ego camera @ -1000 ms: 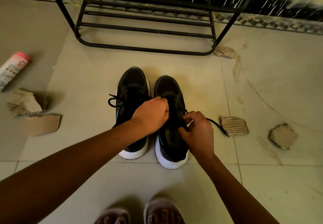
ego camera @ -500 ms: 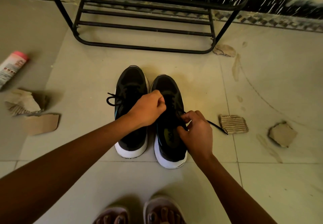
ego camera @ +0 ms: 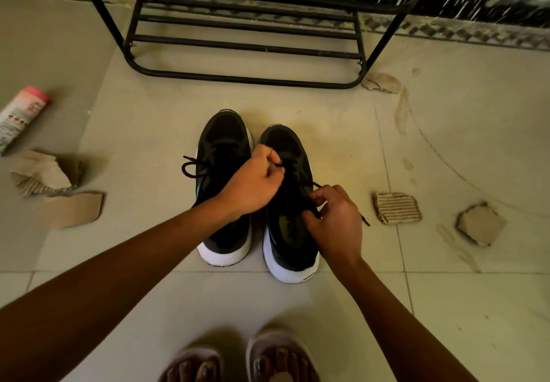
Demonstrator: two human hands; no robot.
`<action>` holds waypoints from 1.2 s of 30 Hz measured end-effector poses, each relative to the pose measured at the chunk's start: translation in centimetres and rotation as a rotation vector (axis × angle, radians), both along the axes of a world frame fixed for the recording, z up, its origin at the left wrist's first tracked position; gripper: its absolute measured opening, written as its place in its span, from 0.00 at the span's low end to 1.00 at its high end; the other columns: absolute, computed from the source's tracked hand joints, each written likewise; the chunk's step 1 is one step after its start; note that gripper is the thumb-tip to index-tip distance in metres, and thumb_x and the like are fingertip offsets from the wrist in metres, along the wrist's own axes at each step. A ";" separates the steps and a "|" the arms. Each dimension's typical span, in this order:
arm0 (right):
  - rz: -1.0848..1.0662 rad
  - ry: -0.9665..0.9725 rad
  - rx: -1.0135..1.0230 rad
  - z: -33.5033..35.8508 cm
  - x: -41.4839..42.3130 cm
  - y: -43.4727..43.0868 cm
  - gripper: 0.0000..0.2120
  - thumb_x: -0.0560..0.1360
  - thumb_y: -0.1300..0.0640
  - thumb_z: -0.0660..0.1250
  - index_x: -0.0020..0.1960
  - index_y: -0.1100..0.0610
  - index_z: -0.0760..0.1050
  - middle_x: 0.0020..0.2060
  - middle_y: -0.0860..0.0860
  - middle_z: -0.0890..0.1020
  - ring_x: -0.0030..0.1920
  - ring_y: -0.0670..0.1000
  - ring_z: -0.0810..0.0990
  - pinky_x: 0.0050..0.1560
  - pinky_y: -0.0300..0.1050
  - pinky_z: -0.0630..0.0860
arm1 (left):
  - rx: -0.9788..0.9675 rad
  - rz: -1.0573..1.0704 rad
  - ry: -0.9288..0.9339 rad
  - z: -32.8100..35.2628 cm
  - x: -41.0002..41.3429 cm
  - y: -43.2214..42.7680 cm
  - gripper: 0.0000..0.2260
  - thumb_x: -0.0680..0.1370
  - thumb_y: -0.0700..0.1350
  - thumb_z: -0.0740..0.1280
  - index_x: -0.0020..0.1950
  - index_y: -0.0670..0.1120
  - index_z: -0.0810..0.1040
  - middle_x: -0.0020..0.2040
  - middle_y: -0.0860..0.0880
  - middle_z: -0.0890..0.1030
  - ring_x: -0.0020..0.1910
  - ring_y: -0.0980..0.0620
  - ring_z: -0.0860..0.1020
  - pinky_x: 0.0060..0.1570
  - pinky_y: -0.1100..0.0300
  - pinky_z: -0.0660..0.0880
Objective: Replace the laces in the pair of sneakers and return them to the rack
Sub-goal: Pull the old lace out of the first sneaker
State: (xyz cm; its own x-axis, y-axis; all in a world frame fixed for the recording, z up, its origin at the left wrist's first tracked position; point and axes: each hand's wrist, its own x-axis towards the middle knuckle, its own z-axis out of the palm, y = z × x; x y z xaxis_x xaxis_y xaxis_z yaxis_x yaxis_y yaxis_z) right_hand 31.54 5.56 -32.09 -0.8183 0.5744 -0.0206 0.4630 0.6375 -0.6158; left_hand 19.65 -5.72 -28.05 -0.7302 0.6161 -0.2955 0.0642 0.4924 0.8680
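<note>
Two black sneakers with white soles stand side by side on the tiled floor [ego camera: 327,307], heels toward the person and toes toward the black metal rack [ego camera: 244,51], which stands well apart beyond them. The left sneaker [ego camera: 223,179] looks laced already, with a bow [ego camera: 190,167] hanging off its outer side.

Both hands work over the right sneaker [ego camera: 290,232]. The left hand [ego camera: 253,185] reaches across, its grip closed in a pinch on a strand of the black lace [ego camera: 279,165] above the middle eyelets. The right hand [ego camera: 336,221] has its grip pinched on the lace nearer the collar. A loose end trails out from beside it onto the floor to the right. I cannot tell which eyelet is being worked, since the lace is black against a black upper.

My judgement is that the lace is thin, limp and nearly weightless, so it will pull but not push. It is best held close behind its stiff tip for threading, and kept taut with the other hand so that the rows do not slacken.

The sneakers look light, with soft uppers and firm soles. For the trip to the rack, the heel collar is the surest place to take hold.
</note>
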 end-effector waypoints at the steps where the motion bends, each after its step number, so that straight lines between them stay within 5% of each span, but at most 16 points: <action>1: -0.004 -0.003 0.002 0.0 0.0 0.0 0.09 0.67 0.61 0.72 0.46 0.55 0.79 0.42 0.47 0.77 0.35 0.46 0.73 0.32 0.30 0.64 | 0.049 0.060 -0.068 0.1 -0.2 0.0 0.03 0.80 0.41 0.59 0.50 0.47 0.65 0.38 0.47 0.74 0.39 0.53 0.74 0.43 0.62 0.71; 4: -0.008 -0.011 0.011 0.1 0.0 0.0 0.09 0.67 0.61 0.72 0.47 0.55 0.79 0.43 0.47 0.77 0.35 0.45 0.73 0.32 0.29 0.62 | 0.207 0.266 -0.341 1.0 -0.9 -0.3 0.06 0.79 0.40 0.62 0.46 0.49 0.66 0.32 0.48 0.75 0.32 0.56 0.76 0.46 0.57 0.76; 6: -0.005 -0.012 0.011 0.1 0.0 -0.1 0.09 0.67 0.61 0.72 0.47 0.55 0.79 0.43 0.47 0.77 0.35 0.45 0.73 0.32 0.28 0.61 | 0.194 0.266 -0.332 1.5 -1.5 -1.0 0.07 0.78 0.41 0.64 0.45 0.49 0.66 0.27 0.51 0.72 0.23 0.59 0.71 0.36 0.59 0.75; 11: 0.000 -0.017 0.013 0.2 -0.1 -0.2 0.10 0.68 0.61 0.71 0.48 0.56 0.79 0.44 0.48 0.77 0.36 0.46 0.73 0.32 0.30 0.63 | -0.255 -0.113 0.515 3.0 -2.6 -2.4 0.08 0.76 0.51 0.66 0.43 0.51 0.68 0.27 0.54 0.71 0.25 0.60 0.70 0.29 0.66 0.64; 12: 0.002 -0.020 0.010 0.2 -0.1 -0.2 0.10 0.68 0.61 0.71 0.48 0.56 0.79 0.44 0.48 0.77 0.36 0.46 0.73 0.32 0.29 0.63 | -0.225 -0.082 0.467 3.3 -2.8 -2.5 0.08 0.76 0.51 0.66 0.42 0.51 0.69 0.27 0.54 0.72 0.25 0.60 0.70 0.31 0.66 0.67; 14: 0.004 -0.028 0.011 0.2 -0.2 -0.1 0.09 0.68 0.61 0.71 0.48 0.56 0.79 0.44 0.48 0.77 0.35 0.46 0.73 0.32 0.29 0.62 | 0.087 0.087 -0.006 4.4 -3.2 -2.6 0.06 0.76 0.46 0.66 0.42 0.50 0.71 0.29 0.51 0.73 0.25 0.59 0.72 0.38 0.62 0.75; 16: 0.003 -0.036 0.020 0.1 -0.2 -0.1 0.09 0.68 0.60 0.71 0.48 0.55 0.78 0.44 0.47 0.77 0.35 0.45 0.72 0.31 0.29 0.61 | 0.229 0.124 -0.276 5.3 -3.5 -3.1 0.05 0.76 0.41 0.66 0.46 0.48 0.71 0.30 0.49 0.70 0.22 0.58 0.69 0.33 0.61 0.75; 20: 0.009 -0.031 0.032 0.2 -0.2 -0.2 0.09 0.68 0.60 0.71 0.48 0.55 0.78 0.43 0.47 0.76 0.35 0.45 0.72 0.31 0.29 0.61 | -0.354 -0.141 0.623 5.3 -4.7 -4.8 0.13 0.71 0.51 0.71 0.47 0.51 0.68 0.28 0.55 0.72 0.28 0.55 0.72 0.28 0.63 0.65; 21: 0.013 -0.030 0.035 0.2 -0.2 -0.2 0.08 0.68 0.60 0.71 0.48 0.55 0.78 0.43 0.47 0.76 0.35 0.45 0.72 0.31 0.29 0.60 | -0.401 -0.124 0.722 5.5 -4.9 -5.0 0.14 0.70 0.53 0.72 0.47 0.52 0.68 0.29 0.55 0.72 0.29 0.55 0.72 0.28 0.63 0.65; 22: 0.015 -0.030 0.037 0.2 -0.1 -0.2 0.08 0.68 0.60 0.71 0.48 0.55 0.78 0.43 0.46 0.76 0.35 0.44 0.72 0.31 0.28 0.60 | -0.369 -0.085 0.696 5.5 -5.2 -5.4 0.15 0.69 0.52 0.73 0.47 0.53 0.68 0.29 0.56 0.72 0.29 0.57 0.72 0.29 0.63 0.65; 25: 0.011 -0.034 0.030 0.3 -0.2 -0.2 0.09 0.68 0.60 0.71 0.48 0.55 0.79 0.43 0.46 0.76 0.35 0.44 0.72 0.31 0.28 0.61 | 0.070 0.160 -0.081 7.1 -6.1 -5.9 0.17 0.65 0.46 0.74 0.48 0.50 0.71 0.26 0.52 0.76 0.28 0.56 0.75 0.31 0.66 0.74; 26: 0.013 -0.036 0.025 0.3 -0.2 -0.2 0.09 0.68 0.60 0.71 0.48 0.55 0.79 0.44 0.47 0.77 0.35 0.45 0.73 0.32 0.29 0.61 | 0.090 0.160 -0.182 7.2 -6.2 -6.1 0.16 0.65 0.44 0.74 0.48 0.49 0.71 0.25 0.52 0.77 0.28 0.57 0.75 0.30 0.65 0.75; 29: 0.011 -0.031 0.025 0.2 -0.2 -0.2 0.09 0.68 0.60 0.71 0.47 0.55 0.78 0.44 0.47 0.78 0.35 0.45 0.74 0.32 0.29 0.63 | -0.213 0.089 0.314 6.2 -6.5 -6.5 0.15 0.68 0.38 0.74 0.48 0.48 0.71 0.25 0.52 0.73 0.25 0.58 0.73 0.32 0.63 0.71; 32: 0.005 -0.022 0.023 0.1 -0.1 -0.1 0.08 0.68 0.60 0.71 0.47 0.55 0.78 0.44 0.48 0.78 0.35 0.45 0.73 0.32 0.29 0.62 | -0.284 0.204 0.777 6.3 -6.5 -7.2 0.16 0.72 0.32 0.66 0.55 0.49 0.73 0.37 0.46 0.77 0.39 0.48 0.76 0.41 0.53 0.72; 34: -0.001 -0.020 0.019 0.1 0.1 0.1 0.09 0.68 0.60 0.71 0.48 0.56 0.78 0.44 0.48 0.78 0.35 0.45 0.73 0.32 0.29 0.62 | -0.312 0.277 0.887 7.1 -7.5 -8.0 0.19 0.73 0.31 0.65 0.61 0.47 0.73 0.44 0.42 0.79 0.47 0.42 0.76 0.48 0.49 0.71; 36: 0.017 -0.035 -0.010 0.2 0.1 0.4 0.09 0.68 0.59 0.72 0.48 0.55 0.77 0.44 0.48 0.78 0.35 0.43 0.73 0.32 0.30 0.64 | -0.394 0.173 0.787 7.3 -8.8 -8.7 0.21 0.72 0.34 0.69 0.63 0.47 0.73 0.50 0.42 0.79 0.53 0.42 0.75 0.53 0.50 0.69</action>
